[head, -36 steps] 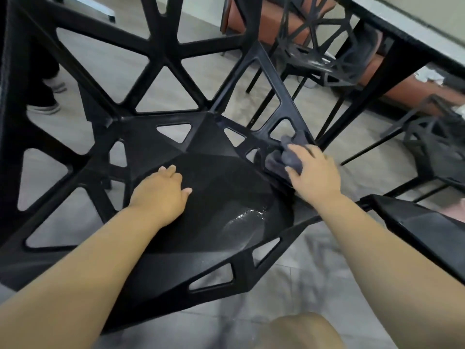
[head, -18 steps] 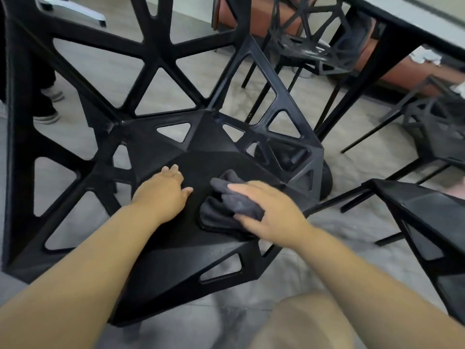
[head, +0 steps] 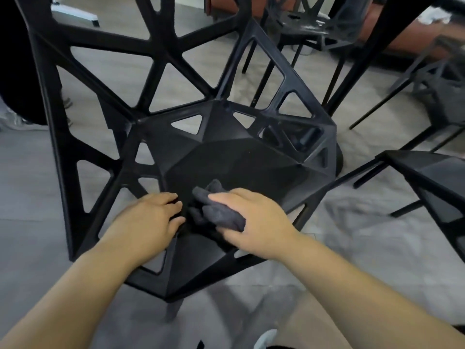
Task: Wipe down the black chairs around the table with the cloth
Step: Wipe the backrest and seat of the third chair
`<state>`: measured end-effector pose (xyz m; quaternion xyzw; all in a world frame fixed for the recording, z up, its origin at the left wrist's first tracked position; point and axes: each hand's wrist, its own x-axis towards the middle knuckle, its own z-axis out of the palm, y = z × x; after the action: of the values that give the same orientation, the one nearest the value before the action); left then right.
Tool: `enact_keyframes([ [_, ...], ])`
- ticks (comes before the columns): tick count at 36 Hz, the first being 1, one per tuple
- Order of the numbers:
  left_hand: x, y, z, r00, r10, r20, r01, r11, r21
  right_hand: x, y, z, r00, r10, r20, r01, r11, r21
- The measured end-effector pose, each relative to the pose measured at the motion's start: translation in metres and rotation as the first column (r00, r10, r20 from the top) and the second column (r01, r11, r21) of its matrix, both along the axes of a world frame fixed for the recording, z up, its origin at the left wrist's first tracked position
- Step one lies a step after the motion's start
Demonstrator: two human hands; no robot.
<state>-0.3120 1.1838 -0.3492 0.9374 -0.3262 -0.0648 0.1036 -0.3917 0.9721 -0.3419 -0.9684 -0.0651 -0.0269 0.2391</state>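
Your right hand grips the cloth, low in the middle. It looks soft and floppy, so bunch it. Your left hand lies flat on the hard chair.

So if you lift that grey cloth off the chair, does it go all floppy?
Probably floppy: the cloth is bunched into soft folds in the right hand. It looks thin, so likely light. It should slide easily over the chair seat, which looks smooth and hard.
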Motion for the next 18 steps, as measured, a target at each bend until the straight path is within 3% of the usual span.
enact_keyframes([
  [2, 0.001, 0.000, -0.003, 0.999, 0.001, 0.038, 0.000, 1.000, -0.025, 0.006, -0.014, 0.000, 1.000, -0.018, 0.001, 0.018, 1.000, -0.009],
  [5, 0.000, -0.001, 0.003, 0.994, -0.041, 0.100, 0.045, 0.999, -0.030, 0.022, -0.052, 0.000, 0.952, -0.300, 0.062, 0.303, 0.951, -0.066],
  [8, 0.003, -0.002, 0.001, 0.985, -0.099, 0.145, 0.100, 0.995, -0.003, 0.036, -0.077, 0.003, 0.778, -0.626, 0.054, 0.629, 0.774, -0.070],
  [10, 0.004, -0.002, -0.003, 0.973, -0.114, 0.203, 0.123, 0.992, -0.036, 0.038, -0.071, 0.001, 0.694, -0.719, 0.042, 0.720, 0.689, -0.085],
  [13, 0.005, -0.001, -0.008, 0.979, -0.121, 0.166, 0.128, 0.991, -0.038, 0.031, -0.032, -0.001, 0.767, -0.638, 0.073, 0.640, 0.752, -0.157],
  [16, 0.005, -0.001, -0.008, 0.977, -0.155, 0.146, 0.155, 0.988, 0.011, 0.010, 0.024, -0.003, 0.917, -0.390, 0.084, 0.396, 0.915, -0.073],
  [18, 0.005, -0.001, -0.007, 0.984, -0.146, 0.104, 0.144, 0.989, 0.028, -0.009, 0.055, -0.006, 0.966, -0.232, 0.114, 0.237, 0.971, -0.030],
])
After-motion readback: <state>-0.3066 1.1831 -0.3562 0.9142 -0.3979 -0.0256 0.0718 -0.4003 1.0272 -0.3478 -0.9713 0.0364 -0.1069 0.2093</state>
